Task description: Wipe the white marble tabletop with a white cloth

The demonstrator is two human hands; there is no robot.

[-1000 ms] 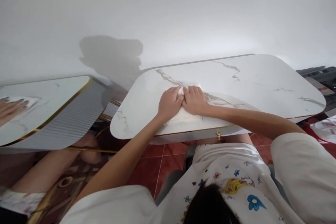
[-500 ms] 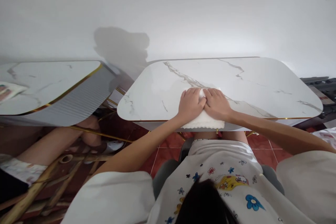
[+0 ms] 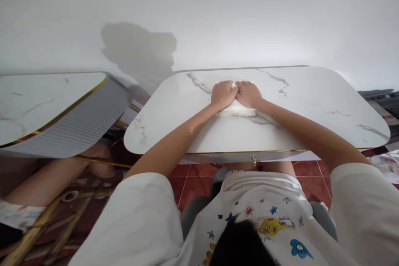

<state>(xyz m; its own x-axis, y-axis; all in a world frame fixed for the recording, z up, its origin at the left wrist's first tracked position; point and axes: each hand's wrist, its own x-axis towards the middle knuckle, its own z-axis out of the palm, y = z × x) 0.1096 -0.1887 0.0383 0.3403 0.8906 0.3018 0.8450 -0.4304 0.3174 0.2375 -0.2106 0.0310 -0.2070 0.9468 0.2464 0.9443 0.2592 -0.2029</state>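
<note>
A folded white cloth [image 3: 237,110] lies on the white marble-patterned tabletop [image 3: 311,120], toward its back middle. My left hand [image 3: 223,93] presses on the left part of the cloth, its fingers curled over the far edge. Beside it, touching at the thumbs, my right hand [image 3: 249,93] grips the right part. A bit of cloth bulges up between the two hands. Both palms face down and hide most of the cloth.
A pale wall [image 3: 249,16] stands behind the table. To the left is a second marble-patterned table [image 3: 56,99] with a person's leg [image 3: 50,183] below it. A small gold knob [image 3: 254,160] sticks out from the near table's front. Dark objects lie at the far right.
Both hands and the cloth have moved forward, away from the front edge and toward the wall. The front edge and gold knob now show more fully.
</note>
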